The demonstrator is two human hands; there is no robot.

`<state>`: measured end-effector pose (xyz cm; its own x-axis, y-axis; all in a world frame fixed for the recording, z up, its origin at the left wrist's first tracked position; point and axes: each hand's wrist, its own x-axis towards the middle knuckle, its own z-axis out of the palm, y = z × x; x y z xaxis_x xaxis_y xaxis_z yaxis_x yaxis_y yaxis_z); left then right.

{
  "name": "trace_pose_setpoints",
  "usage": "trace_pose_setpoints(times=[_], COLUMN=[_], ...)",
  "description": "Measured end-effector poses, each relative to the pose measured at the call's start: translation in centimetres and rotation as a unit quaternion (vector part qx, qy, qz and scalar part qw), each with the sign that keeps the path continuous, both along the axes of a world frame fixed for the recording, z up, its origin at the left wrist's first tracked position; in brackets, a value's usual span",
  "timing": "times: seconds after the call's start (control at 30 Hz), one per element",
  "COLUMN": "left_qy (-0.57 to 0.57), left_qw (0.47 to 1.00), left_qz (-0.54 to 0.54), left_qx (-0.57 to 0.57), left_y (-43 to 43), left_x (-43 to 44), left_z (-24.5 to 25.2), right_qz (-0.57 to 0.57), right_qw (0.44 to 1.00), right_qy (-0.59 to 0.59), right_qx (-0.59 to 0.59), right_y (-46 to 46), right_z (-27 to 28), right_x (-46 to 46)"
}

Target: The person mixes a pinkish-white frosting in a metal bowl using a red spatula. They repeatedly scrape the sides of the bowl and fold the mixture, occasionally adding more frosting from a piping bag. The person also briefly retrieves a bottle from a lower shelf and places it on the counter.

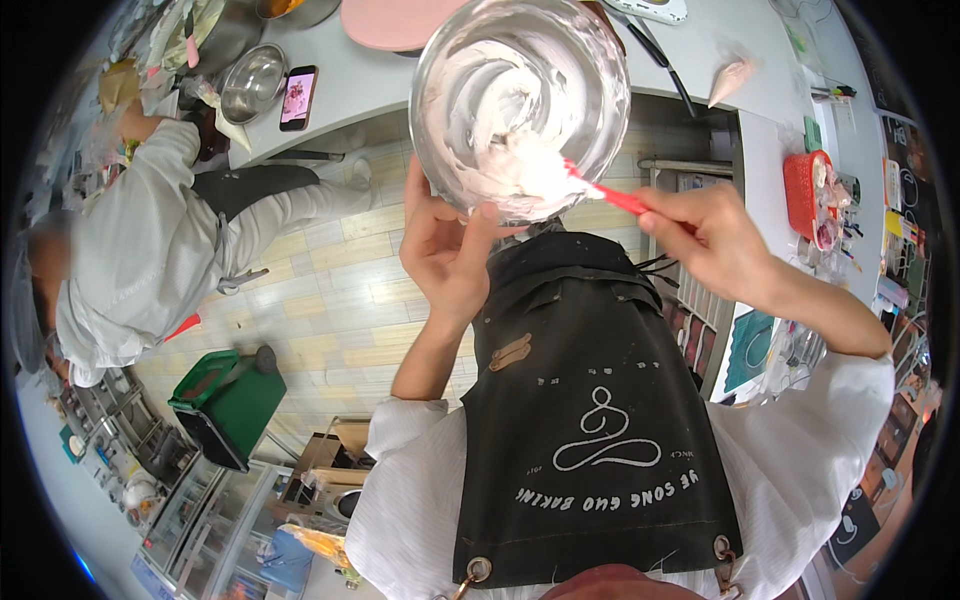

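Observation:
My left hand (pixel 450 255) grips the near rim of a steel mixing bowl (pixel 609 112), with the thumb over the edge and the fingers beneath. The bowl tilts towards me over the counter's front edge. Pale pink-white whipped cream (pixel 514 97) coats its inside in swirls. My right hand (pixel 705 240) is closed around the handle of a red spatula (pixel 619 199). The spatula's blade is inside the bowl, hidden under a thick lump of cream (pixel 525 165).
A pink round turntable (pixel 394 22), a phone (pixel 298 97) and a small steel bowl (pixel 253 82) stand on the white counter (pixel 337 82). A filled piping bag (pixel 731 81) and a red basket (pixel 801 196) are right. A co-worker (pixel 142 255) works left, near a green bin (pixel 232 405).

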<state>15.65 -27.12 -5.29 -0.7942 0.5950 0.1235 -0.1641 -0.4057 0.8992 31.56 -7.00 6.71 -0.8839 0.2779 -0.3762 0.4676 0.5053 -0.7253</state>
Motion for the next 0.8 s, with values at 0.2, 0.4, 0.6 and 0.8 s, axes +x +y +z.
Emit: trace_pose_setpoints(times=[0.2,0.4,0.6,0.8], left_qy=[-0.024,0.114,0.077,-0.004], left_qw=[0.998,0.989,0.992,0.996], left_qz=[0.064,0.096,0.099,0.076], left_qx=[0.012,0.004,0.028,0.045], left_y=[0.3,2.3,2.8,1.4], left_x=[1.1,1.7,2.2,2.9], left_z=[0.5,-1.1,-1.4,0.2], right_qz=[-0.003,0.014,-0.221,0.161], right_qw=[0.957,0.990,0.883,0.874], right_qy=[0.119,0.082,-0.019,0.268], right_qx=[0.264,0.116,-0.413,0.373], right_y=[1.1,-1.6,-1.5,1.6], right_z=[0.2,-0.2,-0.6,-2.4], right_x=[0.8,2.2,0.1,-1.4])
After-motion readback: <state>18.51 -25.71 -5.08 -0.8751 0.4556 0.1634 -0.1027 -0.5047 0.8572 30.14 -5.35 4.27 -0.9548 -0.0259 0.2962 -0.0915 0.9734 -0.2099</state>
